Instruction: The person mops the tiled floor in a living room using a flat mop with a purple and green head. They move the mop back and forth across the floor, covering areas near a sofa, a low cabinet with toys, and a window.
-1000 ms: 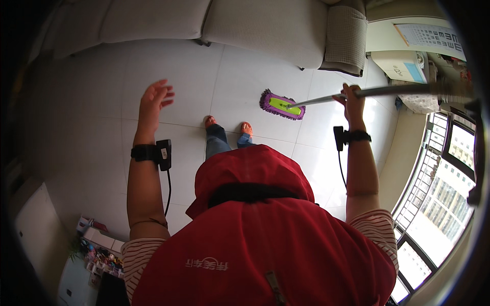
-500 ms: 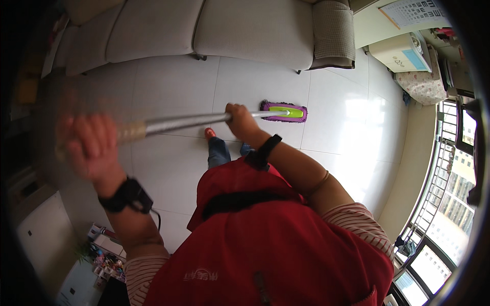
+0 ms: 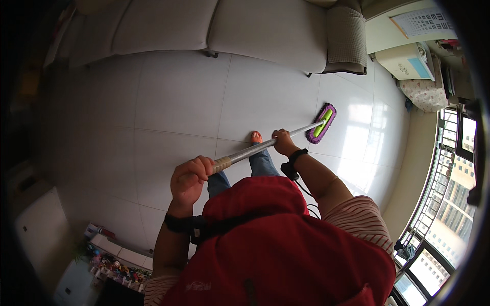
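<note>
Both hands hold a flat mop by its silver pole [image 3: 250,151]. My left hand [image 3: 190,176] wraps round the beige grip [image 3: 221,164] at the pole's upper end. Farther down and to the right, my right hand [image 3: 284,141] is closed round the metal part of the pole. The mop head [image 3: 321,124], purple with a bright green plate, lies on the pale tiled floor [image 3: 178,97] to the right of my forward foot. Black bands with small devices sit on both wrists.
A grey sofa [image 3: 270,33] runs along the far side, on short dark legs. At the far right stand a white box [image 3: 403,60] and a flowered cloth [image 3: 423,92]. Windows [image 3: 449,204] line the right. A low cabinet with small colourful things [image 3: 112,268] is at lower left.
The mop head has moved right and turned from lying crosswise to slanting upright. My left hand has come inward and down with the grip; my right hand has shifted right. A foot has stepped right.
</note>
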The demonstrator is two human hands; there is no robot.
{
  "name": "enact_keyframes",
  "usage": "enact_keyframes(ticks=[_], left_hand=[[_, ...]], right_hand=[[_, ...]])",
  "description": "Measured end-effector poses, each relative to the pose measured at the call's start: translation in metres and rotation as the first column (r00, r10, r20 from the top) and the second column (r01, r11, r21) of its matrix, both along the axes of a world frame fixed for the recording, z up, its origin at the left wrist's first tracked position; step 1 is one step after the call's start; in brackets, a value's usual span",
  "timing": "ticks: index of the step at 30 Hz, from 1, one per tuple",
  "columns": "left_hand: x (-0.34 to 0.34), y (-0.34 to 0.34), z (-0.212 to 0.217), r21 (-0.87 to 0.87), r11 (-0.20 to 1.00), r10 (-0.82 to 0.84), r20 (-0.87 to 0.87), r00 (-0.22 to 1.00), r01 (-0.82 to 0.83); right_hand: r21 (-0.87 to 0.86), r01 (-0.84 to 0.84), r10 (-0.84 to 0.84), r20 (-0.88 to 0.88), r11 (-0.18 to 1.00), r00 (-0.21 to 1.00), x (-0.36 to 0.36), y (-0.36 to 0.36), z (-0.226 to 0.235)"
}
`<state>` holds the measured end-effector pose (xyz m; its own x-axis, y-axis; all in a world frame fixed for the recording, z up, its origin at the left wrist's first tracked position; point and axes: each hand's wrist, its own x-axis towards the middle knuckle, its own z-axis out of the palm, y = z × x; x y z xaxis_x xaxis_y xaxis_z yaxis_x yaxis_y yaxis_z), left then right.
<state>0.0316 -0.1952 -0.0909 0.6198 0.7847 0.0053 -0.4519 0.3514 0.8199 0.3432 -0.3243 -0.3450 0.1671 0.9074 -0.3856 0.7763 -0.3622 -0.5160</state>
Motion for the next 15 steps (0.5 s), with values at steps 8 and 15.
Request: enact_keyframes(ticks=[8,15], left_hand=[[-0.352,-0.002,0.034,0.253,0.822,0.55,-0.124,0.826,-0.51],[-0.588,-0.096,0.18,-0.323,0.861,0.503,0.426,-0.752,0.392]], right_hand=[[0.017,-0.56,0.56,0.004,0.829,0.829,-0.329,0.133,0.04],[0.257,-0.593,0.646,-0.348,0.763,0.68,-0.608,0.193,0.136]])
